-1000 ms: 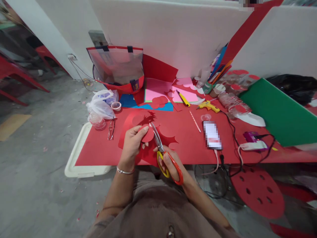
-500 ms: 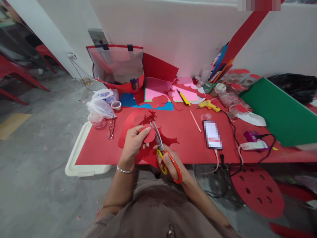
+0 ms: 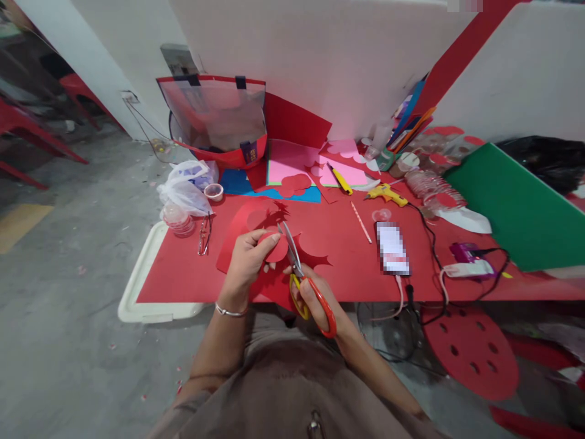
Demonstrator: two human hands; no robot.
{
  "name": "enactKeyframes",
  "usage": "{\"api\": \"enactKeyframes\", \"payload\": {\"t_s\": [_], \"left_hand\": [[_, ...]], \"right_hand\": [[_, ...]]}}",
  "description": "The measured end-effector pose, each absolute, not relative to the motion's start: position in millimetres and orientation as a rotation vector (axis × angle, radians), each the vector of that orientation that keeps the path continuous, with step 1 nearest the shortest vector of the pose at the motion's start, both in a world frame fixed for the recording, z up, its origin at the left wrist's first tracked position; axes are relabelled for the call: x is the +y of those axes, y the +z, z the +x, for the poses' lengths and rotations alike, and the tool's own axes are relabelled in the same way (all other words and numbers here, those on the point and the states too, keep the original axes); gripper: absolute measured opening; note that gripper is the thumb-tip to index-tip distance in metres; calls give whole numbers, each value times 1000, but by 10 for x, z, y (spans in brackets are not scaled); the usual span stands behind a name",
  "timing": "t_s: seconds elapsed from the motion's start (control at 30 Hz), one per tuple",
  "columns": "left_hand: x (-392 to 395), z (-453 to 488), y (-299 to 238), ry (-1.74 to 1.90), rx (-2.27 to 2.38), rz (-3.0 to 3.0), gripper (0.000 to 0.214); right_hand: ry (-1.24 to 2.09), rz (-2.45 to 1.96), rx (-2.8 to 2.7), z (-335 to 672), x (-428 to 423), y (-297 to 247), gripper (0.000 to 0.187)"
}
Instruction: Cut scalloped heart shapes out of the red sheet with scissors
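Note:
My left hand pinches a round piece of red paper between thumb and fingers, above the red table top. In my right hand is a pair of scissors with a red and a yellow handle loop. Its blades point up and away from me, slightly apart, at the right edge of the paper circle. Red paper offcuts with curved cut edges lie behind and beside the scissors. A larger red sheet is partly hidden behind my left hand.
A yellow craft knife, a yellow glue gun and a phone with a cable lie to the right. Glasses and plastic bags are on the left. A clear-fronted bag stands at the back.
The view has shifted slightly. Both hands keep their hold on the paper circle and the scissors; a small offcut piece right of the blades sits differently.

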State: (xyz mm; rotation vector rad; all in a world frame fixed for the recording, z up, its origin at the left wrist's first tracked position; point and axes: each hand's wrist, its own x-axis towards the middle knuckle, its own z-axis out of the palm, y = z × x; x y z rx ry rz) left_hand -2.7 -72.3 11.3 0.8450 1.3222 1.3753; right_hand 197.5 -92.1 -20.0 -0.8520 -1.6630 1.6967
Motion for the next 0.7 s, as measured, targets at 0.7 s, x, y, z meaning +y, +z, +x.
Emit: {"api": "enactKeyframes", "payload": {"t_s": [0.7], "left_hand": [[-674, -65, 28, 1421, 1313, 774, 32]], "right_hand": [[1732, -899, -1583, 1939, -909, -220, 63]]}}
